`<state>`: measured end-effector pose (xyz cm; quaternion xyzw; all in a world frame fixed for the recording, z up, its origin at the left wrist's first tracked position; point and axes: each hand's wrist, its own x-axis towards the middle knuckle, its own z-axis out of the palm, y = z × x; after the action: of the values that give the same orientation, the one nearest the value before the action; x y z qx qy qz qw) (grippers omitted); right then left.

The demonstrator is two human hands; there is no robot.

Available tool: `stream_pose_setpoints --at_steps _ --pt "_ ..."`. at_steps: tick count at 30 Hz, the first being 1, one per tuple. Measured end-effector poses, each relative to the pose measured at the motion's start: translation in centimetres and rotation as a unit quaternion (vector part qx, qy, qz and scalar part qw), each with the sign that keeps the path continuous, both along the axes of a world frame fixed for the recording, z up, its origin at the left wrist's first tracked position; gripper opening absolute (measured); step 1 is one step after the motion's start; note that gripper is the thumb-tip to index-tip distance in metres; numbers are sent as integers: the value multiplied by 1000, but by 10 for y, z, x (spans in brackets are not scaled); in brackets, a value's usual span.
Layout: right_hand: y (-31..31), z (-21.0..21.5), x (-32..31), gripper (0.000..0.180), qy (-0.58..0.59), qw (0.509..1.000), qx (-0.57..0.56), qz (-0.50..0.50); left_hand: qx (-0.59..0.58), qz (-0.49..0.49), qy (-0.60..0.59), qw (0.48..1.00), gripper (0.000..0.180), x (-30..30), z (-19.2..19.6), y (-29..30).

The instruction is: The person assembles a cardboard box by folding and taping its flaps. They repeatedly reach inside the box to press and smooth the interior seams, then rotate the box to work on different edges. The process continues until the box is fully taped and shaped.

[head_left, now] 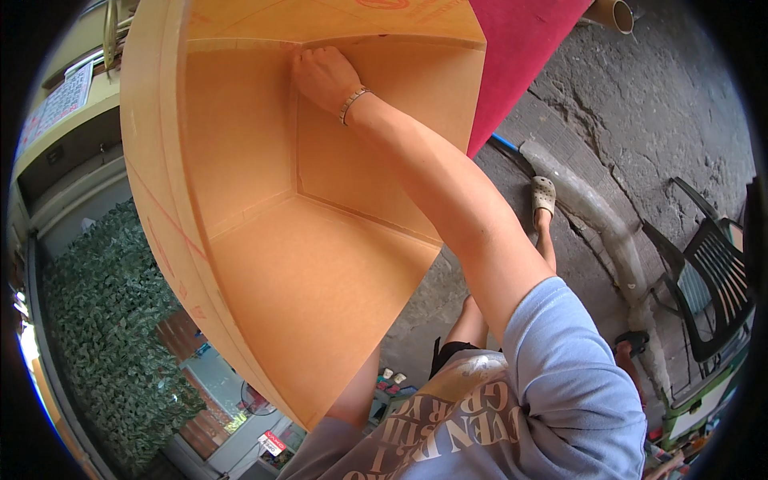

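A large orange-tan box of flat panels (320,280) fills the middle of the view, its open side toward me. Three of its inner faces meet in a corner, with narrow strips along the seams. My right hand (326,78) reaches inside, wearing a bracelet, and its curled fingers press at the upper end of the upright seam between two walls. Whatever is in those fingers, if anything, is hidden. My left arm (360,392) goes behind the lower edge of the box, so the left hand is out of sight.
A magenta surface (520,64) lies under the far right side of the box. On the cracked concrete floor are a clog-wearing foot (544,194), a cardboard tube (612,14) and a black mesh chair (712,280). Green leafy panelling (104,320) stands at left.
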<state>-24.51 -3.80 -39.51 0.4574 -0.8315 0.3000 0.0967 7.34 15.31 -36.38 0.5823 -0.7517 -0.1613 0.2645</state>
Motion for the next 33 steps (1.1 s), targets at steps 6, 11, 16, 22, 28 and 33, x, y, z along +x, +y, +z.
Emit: stream_pose_setpoints --at_steps 6,11,16,22,28,33 --pt "-1 4 -5 27 -41 995 71 54 -6 -3 4 1000 18 6 -4 5" --pt "-5 7 -6 28 -85 993 69 36 -28 -42 2 999 15 10 8 53" --pt "-20 11 -9 31 -119 993 -15 -15 97 -466 24 879 24 -4 11 146" --pt "-29 15 -9 32 -91 995 44 -1 216 -567 -5 795 35 -38 2 154" --pt "-31 22 -8 45 -95 988 119 11 91 -371 -62 922 41 -102 -11 83" --pt "-31 22 -10 44 -126 984 123 22 44 -307 -107 945 45 -168 -25 40"
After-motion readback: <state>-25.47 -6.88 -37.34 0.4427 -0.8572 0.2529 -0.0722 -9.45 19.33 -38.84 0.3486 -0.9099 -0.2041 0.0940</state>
